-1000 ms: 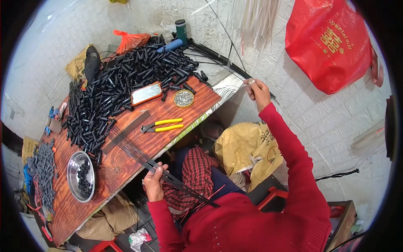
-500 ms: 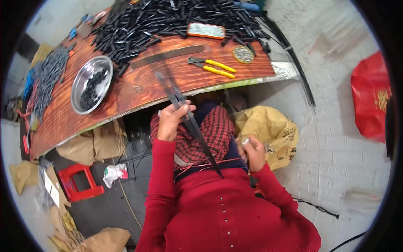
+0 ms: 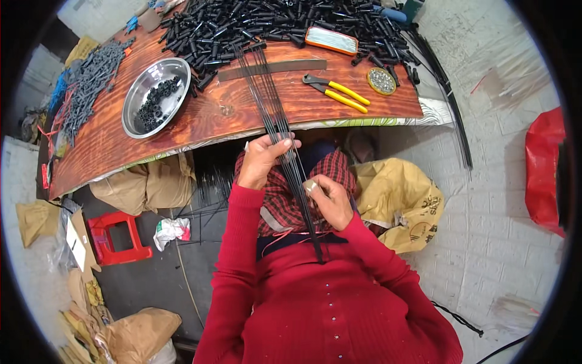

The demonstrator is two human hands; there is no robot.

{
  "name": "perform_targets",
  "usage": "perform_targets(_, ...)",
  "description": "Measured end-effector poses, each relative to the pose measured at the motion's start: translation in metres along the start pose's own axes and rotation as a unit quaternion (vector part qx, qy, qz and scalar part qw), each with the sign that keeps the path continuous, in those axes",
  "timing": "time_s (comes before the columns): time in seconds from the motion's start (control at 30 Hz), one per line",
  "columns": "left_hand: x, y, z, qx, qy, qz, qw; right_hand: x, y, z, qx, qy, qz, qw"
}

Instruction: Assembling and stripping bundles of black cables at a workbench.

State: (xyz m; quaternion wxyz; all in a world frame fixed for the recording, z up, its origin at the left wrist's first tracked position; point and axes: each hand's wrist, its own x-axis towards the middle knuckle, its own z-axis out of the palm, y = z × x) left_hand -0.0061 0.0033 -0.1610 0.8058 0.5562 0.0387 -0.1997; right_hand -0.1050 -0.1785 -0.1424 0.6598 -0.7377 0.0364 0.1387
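A bundle of long, thin black rods [image 3: 299, 195] slants from above the table down to my waist, and its far ends fan apart. My left hand [image 3: 259, 159] is closed round the middle of it, the thumb lying across the rods. Beside the lower part is my right hand [image 3: 330, 200], its fingers curled in a pinch close against the bundle's right side. Something pale shows at its fingertips; whether a rod is between them is hard to make out. Beneath the rods is a red-and-black checked cloth [image 3: 339, 171] over my lap.
On the wooden table [image 3: 206, 124] lie a steel bowl [image 3: 129, 115] of small black rings, yellow-handled pliers [image 3: 339, 94], a flat metal bar [image 3: 273, 68], a round tin [image 3: 382, 81], an orange-rimmed box [image 3: 331, 40] and heaped black tubes [image 3: 242, 24]. A red stool [image 3: 121, 239] stands lower left.
My right hand has moved up and left, from beside my lap to the rods. The rods, blurred before, are now steadier and more spread out. The whole view has shifted slightly.
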Motion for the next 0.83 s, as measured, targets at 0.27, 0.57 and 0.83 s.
perform_targets(0.27, 0.002, -0.01, -0.001, -0.027, 0.003, -0.012, 1.0, 0.003, 0.014, -0.002, -0.036, -0.016, -0.031, 0.999)
perform_targets(0.57, 0.013, -0.007, 0.001, -0.041, 0.013, -0.005, 0.999, 0.012, 0.007, -0.003, -0.205, 0.006, -0.12, 0.972)
perform_targets(0.83, 0.016, 0.0, 0.002, -0.059, -0.011, -0.027, 0.998, 0.065, 0.012, 0.013, 0.174, -0.109, 0.064, 0.977)
